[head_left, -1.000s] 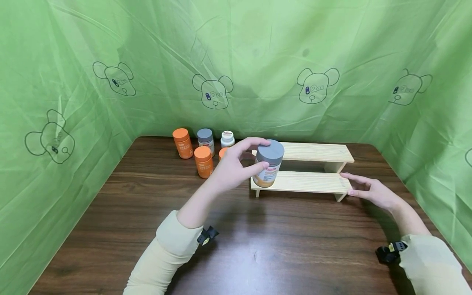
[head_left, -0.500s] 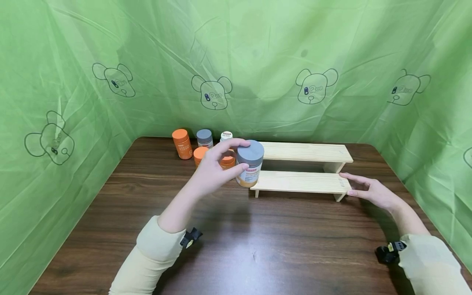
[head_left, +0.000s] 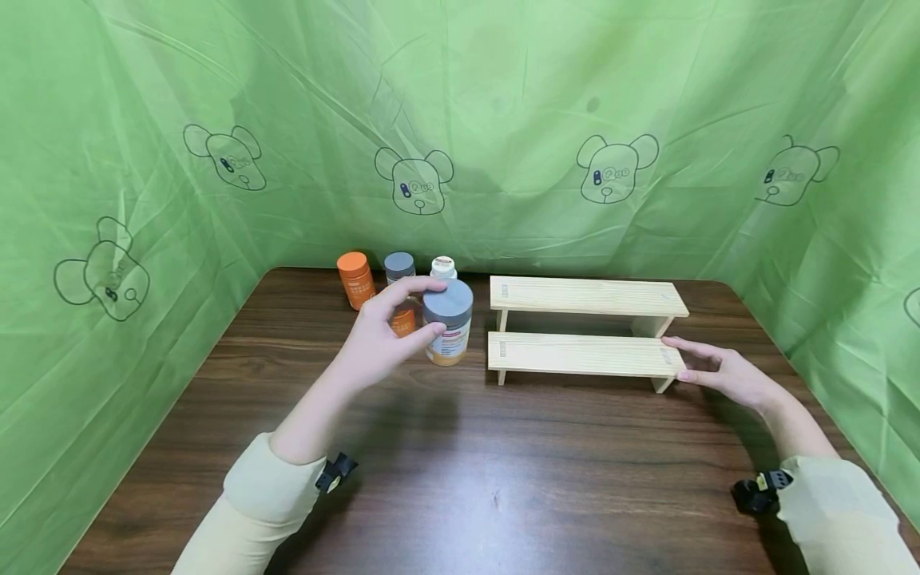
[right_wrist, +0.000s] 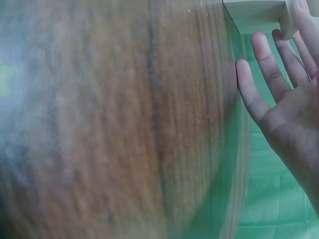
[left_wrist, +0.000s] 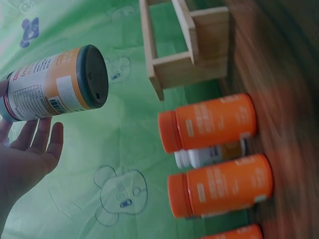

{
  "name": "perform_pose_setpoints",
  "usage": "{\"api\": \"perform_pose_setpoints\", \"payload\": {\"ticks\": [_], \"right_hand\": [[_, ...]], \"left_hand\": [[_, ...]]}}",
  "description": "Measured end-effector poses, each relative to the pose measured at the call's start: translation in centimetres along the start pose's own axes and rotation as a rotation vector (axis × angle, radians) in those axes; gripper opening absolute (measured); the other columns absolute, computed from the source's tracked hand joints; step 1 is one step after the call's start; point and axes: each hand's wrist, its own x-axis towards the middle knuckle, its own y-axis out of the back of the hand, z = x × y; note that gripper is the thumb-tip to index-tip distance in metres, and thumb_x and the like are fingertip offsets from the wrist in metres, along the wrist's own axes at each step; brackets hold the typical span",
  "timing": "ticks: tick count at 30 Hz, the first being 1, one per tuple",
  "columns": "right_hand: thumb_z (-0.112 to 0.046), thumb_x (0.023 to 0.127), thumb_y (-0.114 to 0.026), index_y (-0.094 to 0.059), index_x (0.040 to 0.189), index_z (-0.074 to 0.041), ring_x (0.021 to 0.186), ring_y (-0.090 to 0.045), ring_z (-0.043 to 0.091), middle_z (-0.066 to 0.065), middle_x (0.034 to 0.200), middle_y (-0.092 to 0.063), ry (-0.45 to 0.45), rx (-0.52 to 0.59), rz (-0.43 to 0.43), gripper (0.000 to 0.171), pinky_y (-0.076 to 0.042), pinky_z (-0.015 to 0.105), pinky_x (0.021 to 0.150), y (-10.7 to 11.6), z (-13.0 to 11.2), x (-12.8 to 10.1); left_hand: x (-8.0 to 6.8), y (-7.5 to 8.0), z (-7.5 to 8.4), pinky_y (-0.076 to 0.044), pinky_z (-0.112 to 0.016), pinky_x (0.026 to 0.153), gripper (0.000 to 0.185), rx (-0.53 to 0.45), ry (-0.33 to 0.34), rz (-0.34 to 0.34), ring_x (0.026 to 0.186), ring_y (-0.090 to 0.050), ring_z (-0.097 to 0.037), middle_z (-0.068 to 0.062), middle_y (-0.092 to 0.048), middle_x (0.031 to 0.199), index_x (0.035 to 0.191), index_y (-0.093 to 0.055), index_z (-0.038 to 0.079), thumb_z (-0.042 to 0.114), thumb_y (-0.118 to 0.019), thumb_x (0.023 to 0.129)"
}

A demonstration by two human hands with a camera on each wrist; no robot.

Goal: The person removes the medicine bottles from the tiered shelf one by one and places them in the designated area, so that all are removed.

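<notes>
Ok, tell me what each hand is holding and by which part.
The left hand grips a grey-capped bottle by its cap and upper end, clear of the table. The right hand holds nothing; its straight fingers rest at the right end of the wooden shelf.

Pale cream long sleeves, small black strap-on device at each wrist, bare hands

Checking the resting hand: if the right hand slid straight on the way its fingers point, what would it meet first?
The right hand points left along the lower step of the wooden rack, fingertips already at its right end, so probably that step.
</notes>
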Motion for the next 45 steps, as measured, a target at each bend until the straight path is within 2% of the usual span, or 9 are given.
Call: {"api": "perform_pose_setpoints", "payload": {"ticks": [3, 7, 10, 15, 18, 24, 32, 38, 45], "right_hand": [[-0.018, 0.092, -0.062, -0.040, 0.144, -0.018, 0.113, -0.046, -0.010, -0.016, 0.139, -0.042, 0.007, -0.006, -0.009, 0.057, -0.038, 0.008, 0.086, 0.1, 0.1, 0.0], [-0.019, 0.092, -0.061, -0.038, 0.145, -0.017, 0.111, -0.048, -0.008, -0.014, 0.137, -0.045, 0.019, -0.009, -0.028, 0.058, -0.039, 0.008, 0.085, 0.2, 0.2, 0.0], [-0.018, 0.093, -0.061, -0.037, 0.146, -0.016, 0.110, -0.050, -0.006, -0.010, 0.137, -0.047, 0.023, -0.011, -0.032, 0.058, -0.039, 0.009, 0.084, 0.2, 0.1, 0.0], [-0.018, 0.092, -0.062, -0.039, 0.145, -0.018, 0.111, -0.050, -0.007, -0.007, 0.137, -0.047, 0.002, 0.001, -0.013, 0.058, -0.039, 0.008, 0.085, 0.1, 0.0, 0.0], [-0.018, 0.091, -0.063, -0.040, 0.144, -0.020, 0.112, -0.048, -0.008, -0.006, 0.140, -0.046, -0.012, 0.006, -0.005, 0.058, -0.039, 0.008, 0.086, 0.1, -0.2, 0.0], [-0.019, 0.092, -0.062, -0.038, 0.145, -0.019, 0.113, -0.048, -0.008, 0.002, 0.143, -0.044, 0.001, 0.000, -0.027, 0.058, -0.039, 0.008, 0.085, 0.1, -0.1, 0.0], [-0.021, 0.093, -0.061, -0.036, 0.146, -0.019, 0.116, -0.042, -0.013, -0.010, 0.143, -0.043, 0.024, -0.021, -0.047, 0.059, -0.037, 0.008, 0.087, 0.3, 0.3, 0.0], [-0.019, 0.092, -0.062, -0.038, 0.145, -0.019, 0.114, -0.046, -0.009, -0.003, 0.142, -0.045, 0.017, -0.020, -0.022, 0.058, -0.038, 0.009, 0.086, 0.2, 0.2, -0.1], [-0.020, 0.092, -0.062, -0.038, 0.146, -0.020, 0.111, -0.049, -0.008, -0.005, 0.140, -0.047, 0.015, -0.019, -0.027, 0.059, -0.038, 0.009, 0.085, 0.2, 0.3, 0.1]], "left_hand": [[-0.5, 0.7, -0.4, -0.048, -0.036, 0.088, 0.046, 0.023, 0.014, 0.025, 0.101, -0.058, -0.015, 0.001, -0.062, 0.116, 0.122, -0.059, 0.018, 0.009, -0.075, 0.080], [-1.0, 1.6, -0.8, -0.051, -0.029, 0.074, 0.046, 0.054, 0.048, 0.041, 0.094, -0.060, -0.019, 0.000, -0.062, 0.116, 0.122, -0.060, 0.019, 0.007, -0.075, 0.080], [-1.3, 2.3, -0.6, -0.051, -0.030, 0.066, 0.045, 0.079, 0.079, 0.049, 0.088, -0.061, -0.023, -0.004, -0.062, 0.114, 0.121, -0.060, 0.015, 0.003, -0.074, 0.080], [-1.8, 3.5, 0.5, -0.051, -0.039, 0.072, 0.044, 0.121, 0.110, 0.057, 0.087, -0.061, -0.028, -0.011, -0.062, 0.110, 0.122, -0.058, 0.006, -0.001, -0.071, 0.081], [-2.2, 4.1, 0.4, -0.051, -0.044, 0.077, 0.042, 0.131, 0.122, 0.071, 0.088, -0.061, -0.026, -0.009, -0.062, 0.107, 0.122, -0.057, 0.004, 0.000, -0.070, 0.082], [-2.8, 5.2, -1.1, -0.050, -0.039, 0.080, 0.042, 0.143, 0.117, 0.123, 0.087, -0.059, -0.018, -0.011, -0.062, 0.109, 0.120, -0.058, 0.003, -0.002, -0.070, 0.080], [-3.5, 6.4, -3.4, -0.049, -0.026, 0.073, 0.042, 0.150, 0.157, 0.212, 0.080, -0.060, -0.017, -0.015, -0.063, 0.101, 0.119, -0.059, 0.000, -0.003, -0.071, 0.079], [-3.6, 7.1, -5.2, -0.049, -0.020, 0.070, 0.043, 0.130, 0.187, 0.234, 0.081, -0.058, -0.020, -0.013, -0.061, 0.098, 0.120, -0.058, -0.001, -0.002, -0.071, 0.080], [-3.7, 7.9, -7.6, -0.049, -0.015, 0.075, 0.042, 0.124, 0.231, 0.258, 0.087, -0.057, -0.010, -0.017, -0.058, 0.100, 0.122, -0.057, -0.002, -0.001, -0.070, 0.082]]}}
